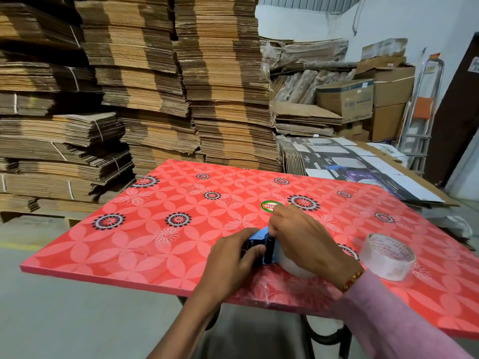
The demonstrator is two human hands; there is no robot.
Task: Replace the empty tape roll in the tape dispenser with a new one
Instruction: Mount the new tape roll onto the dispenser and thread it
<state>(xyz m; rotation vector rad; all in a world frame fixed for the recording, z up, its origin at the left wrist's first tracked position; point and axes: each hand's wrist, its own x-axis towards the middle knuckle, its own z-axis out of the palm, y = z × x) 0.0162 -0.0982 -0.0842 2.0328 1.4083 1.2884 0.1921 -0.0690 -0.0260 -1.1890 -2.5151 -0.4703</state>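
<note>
A blue and black tape dispenser [262,246] lies on the red flowered table [160,229] near its front edge. My left hand [233,257] grips the dispenser's black end, thumb over it. My right hand [303,239] lies over the dispenser's head and a roll of clear tape [295,268] mounted in it, fingertips pinching at the blue plate's top edge. What they pinch is hidden. A second, nearly empty clear roll [388,256] on a printed core stands apart on the table to the right.
Tall stacks of flattened cardboard [155,81] rise behind the table. Printed flat cartons [344,161] lie at the back right, with boxes and a stepladder [421,112] beyond. A round green sticker [269,205] sits on the tabletop. Black table legs show below.
</note>
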